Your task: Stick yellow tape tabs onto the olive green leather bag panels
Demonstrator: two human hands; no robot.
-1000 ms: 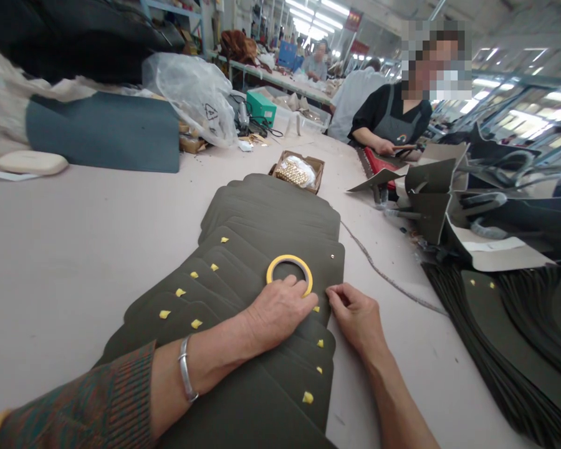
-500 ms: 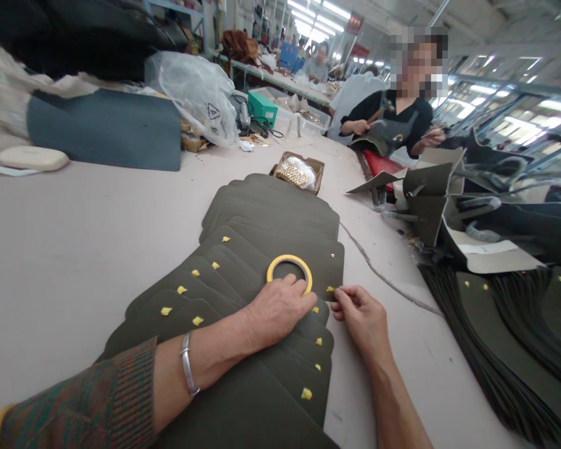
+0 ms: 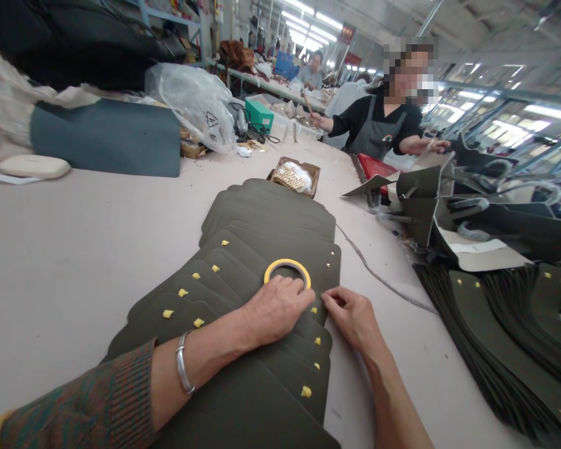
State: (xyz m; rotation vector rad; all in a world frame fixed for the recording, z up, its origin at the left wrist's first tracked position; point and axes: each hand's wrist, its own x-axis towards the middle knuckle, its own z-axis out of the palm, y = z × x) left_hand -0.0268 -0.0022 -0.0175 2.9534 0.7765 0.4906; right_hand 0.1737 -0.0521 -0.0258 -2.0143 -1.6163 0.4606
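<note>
Overlapping dark green panels (image 3: pixel 280 218) lie fanned out on the table, with several yellow tape pieces (image 3: pixel 306 391) along both sides. My left hand (image 3: pixel 280 308) is closed round the near part of a yellow tape roll (image 3: pixel 287 264), resting over the panels. At their right edge, my right hand (image 3: pixel 353 315) has thumb and forefinger pinched together; whatever is between the fingertips is too small to make out. Two small metal studs (image 3: pixel 330 259) show on the panel just above that hand.
Beyond the panels sits a small box (image 3: pixel 314 171) with gold studs in a bag. Dark strips (image 3: pixel 486 337) and bag parts (image 3: pixel 421 193) lie right. Across the table a person (image 3: pixel 378 121) holds a tool. A blue-grey sheet (image 3: pixel 107 137) lies back left.
My right hand has moved slightly left and down. The yellow piece at its fingertips no longer shows, and a second stud is visible. The person across has raised the tool to the left.
</note>
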